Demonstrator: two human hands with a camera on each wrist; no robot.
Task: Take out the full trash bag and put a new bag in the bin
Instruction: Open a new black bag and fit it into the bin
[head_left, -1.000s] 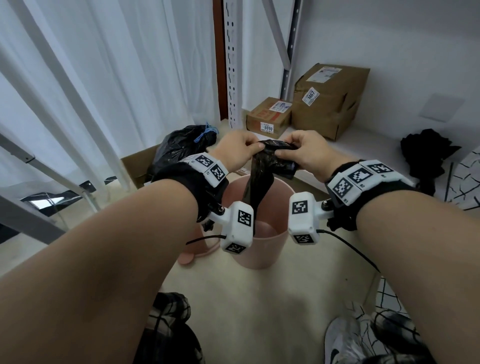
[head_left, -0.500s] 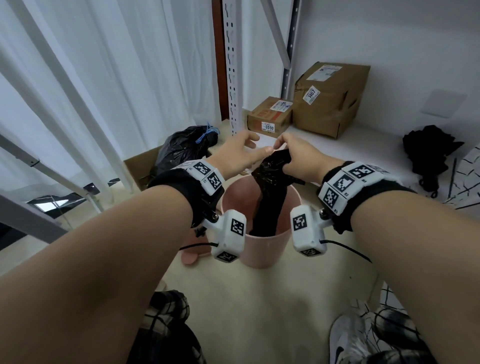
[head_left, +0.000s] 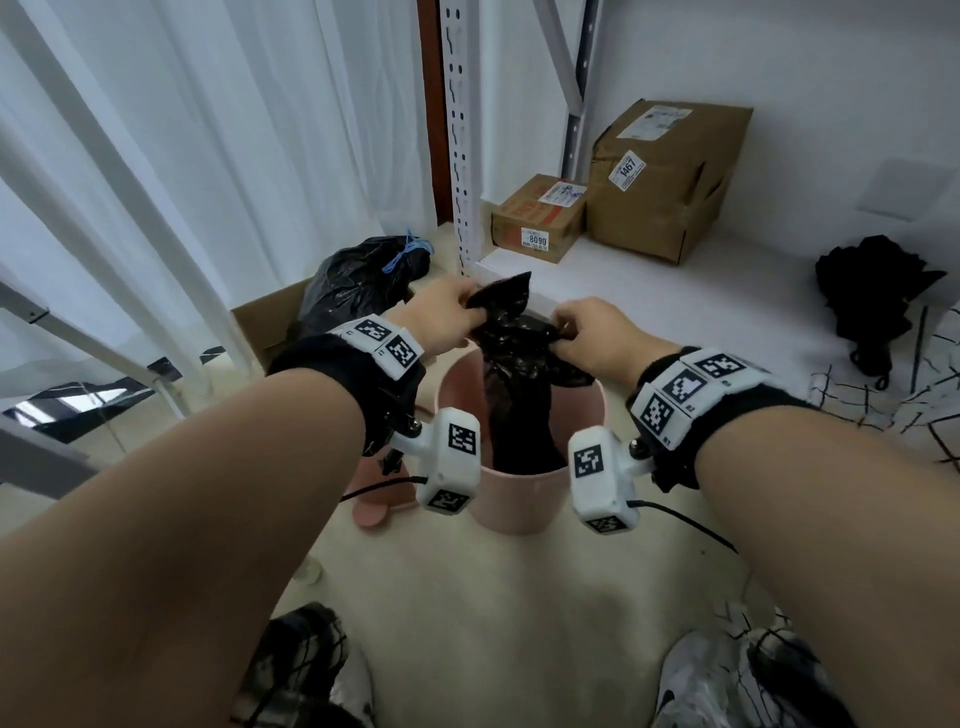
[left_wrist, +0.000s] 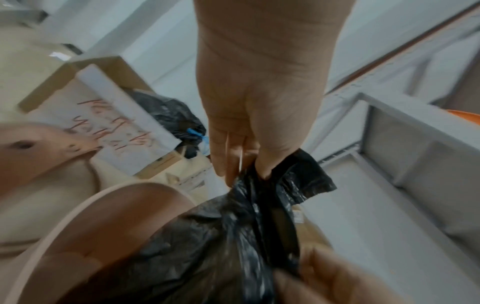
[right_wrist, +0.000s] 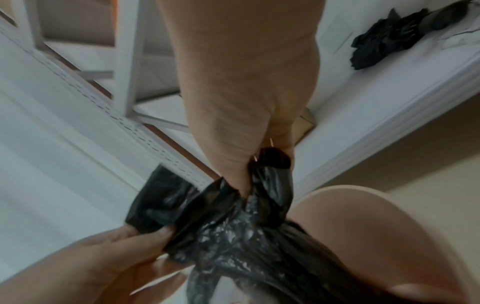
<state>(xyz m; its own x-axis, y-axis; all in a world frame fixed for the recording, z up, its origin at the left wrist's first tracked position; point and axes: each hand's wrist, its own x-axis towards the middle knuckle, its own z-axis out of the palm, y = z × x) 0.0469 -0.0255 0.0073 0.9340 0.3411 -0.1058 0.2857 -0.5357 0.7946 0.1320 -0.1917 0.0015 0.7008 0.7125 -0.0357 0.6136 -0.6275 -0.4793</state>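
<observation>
Black plastic is bunching between both hands: the new bag (head_left: 511, 364) is hanging from the grips with its lower length dropping inside the pink bin (head_left: 519, 499), directly beneath them. Left hand (head_left: 441, 317) is pinching one top corner of the bag, thumb and fingers curling closed on the film, with a flap sticking up past the fingertips. Right hand (head_left: 592, 338) is pinching the opposite edge, fingers likewise closing tight on crumpled plastic; wrist views are blurring, but both are showing film caught between thumb and fingers. Between the two grips the bag mouth is staying gathered, not spread over the rim. Beyond the left grip, the full bag (head_left: 358, 286), tied with a blue string, is sitting in an open carton (head_left: 260, 327) on the floor, well apart from the bin. Beyond both grips, two boxes (head_left: 540, 218) are resting on a low white shelf (head_left: 701, 306). Off past the right grip, a black umbrella (head_left: 872, 296) is lying on the same shelf.
</observation>
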